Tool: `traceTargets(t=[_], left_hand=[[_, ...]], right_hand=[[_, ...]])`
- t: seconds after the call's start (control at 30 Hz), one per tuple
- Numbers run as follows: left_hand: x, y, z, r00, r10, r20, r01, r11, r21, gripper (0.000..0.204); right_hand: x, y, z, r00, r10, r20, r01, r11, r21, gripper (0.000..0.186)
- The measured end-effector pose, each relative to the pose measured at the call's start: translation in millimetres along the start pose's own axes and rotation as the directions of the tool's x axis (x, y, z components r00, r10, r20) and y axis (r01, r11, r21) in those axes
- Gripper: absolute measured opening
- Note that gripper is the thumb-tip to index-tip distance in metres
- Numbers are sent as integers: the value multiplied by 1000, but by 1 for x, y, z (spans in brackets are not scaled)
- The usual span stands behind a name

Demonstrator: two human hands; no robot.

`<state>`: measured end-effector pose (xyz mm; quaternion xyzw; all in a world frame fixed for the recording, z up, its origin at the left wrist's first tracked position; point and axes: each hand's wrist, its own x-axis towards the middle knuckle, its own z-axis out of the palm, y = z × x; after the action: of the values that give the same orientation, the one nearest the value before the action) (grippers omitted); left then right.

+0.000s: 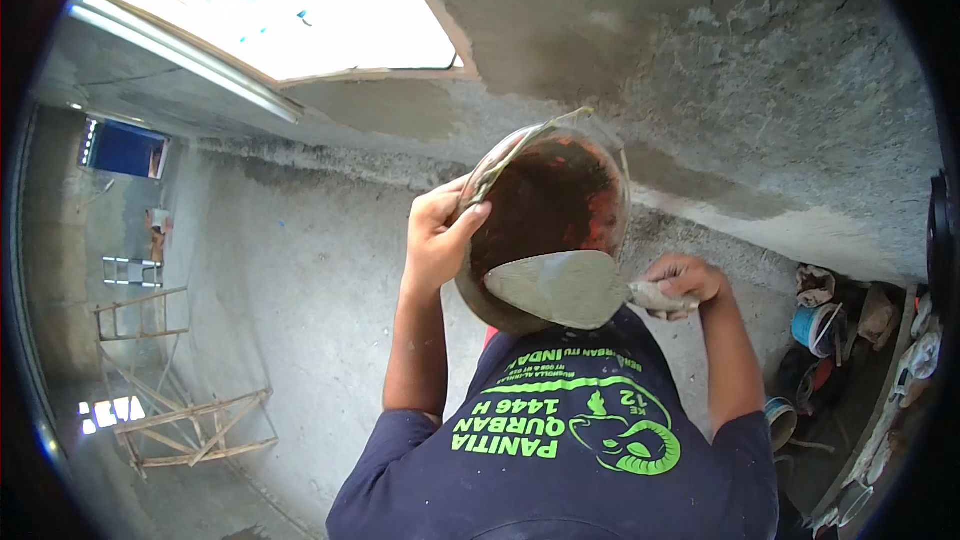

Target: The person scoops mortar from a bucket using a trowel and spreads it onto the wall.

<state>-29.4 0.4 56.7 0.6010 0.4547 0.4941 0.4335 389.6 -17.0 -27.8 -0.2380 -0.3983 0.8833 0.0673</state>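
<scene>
My left hand (pixel 438 235) grips the rim of a round bucket (pixel 598 218) in front of my body, with the thumb over the edge. The bucket is tilted, so its dark, reddish-stained inside shows. My right hand (pixel 688 283) is closed around the mortar-caked handle of a trowel. The broad, rounded trowel blade (pixel 560 288) lies across the near part of the bucket's mouth, coated in grey. It hides part of the bucket's inside; whether the blade touches the rim I cannot tell.
A rough cement wall (pixel 680 80) with damp patches and a bright window opening (pixel 290 10) stands ahead. Wooden trestles (pixel 195 430) stand on the grey floor (pixel 290 270) at left. A blue-and-white container (pixel 817 328), sacks and other clutter lie at right.
</scene>
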Motion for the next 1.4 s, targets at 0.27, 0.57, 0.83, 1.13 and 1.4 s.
traceTargets(t=[0.27, 0.57, 0.83, 1.13, 1.4], left_hand=[[-18, -26, -16, 981, -146, -127, 144, 989, -22, 35], [-20, -32, -17, 964, -227, -142, 207, 968, -139, 29], [-27, -39, -21, 967, -199, -160, 181, 976, -121, 26], [-49, -34, -28, 937, -241, -254, 219, 969, -115, 32], [-48, -46, -24, 943, -244, -226, 210, 964, -166, 36]], right_hand=[[-15, 34, 26, 741, -588, -326, 661, 726, 193, 63], [-2, -51, 15, -68, -979, -190, -227, 200, -953, 42], [31, -74, -71, -215, -976, -34, -537, 147, -831, 46], [41, 19, -90, -186, -970, -154, -498, 228, -837, 46], [31, -97, -64, -216, -976, -37, -437, 130, -890, 45]])
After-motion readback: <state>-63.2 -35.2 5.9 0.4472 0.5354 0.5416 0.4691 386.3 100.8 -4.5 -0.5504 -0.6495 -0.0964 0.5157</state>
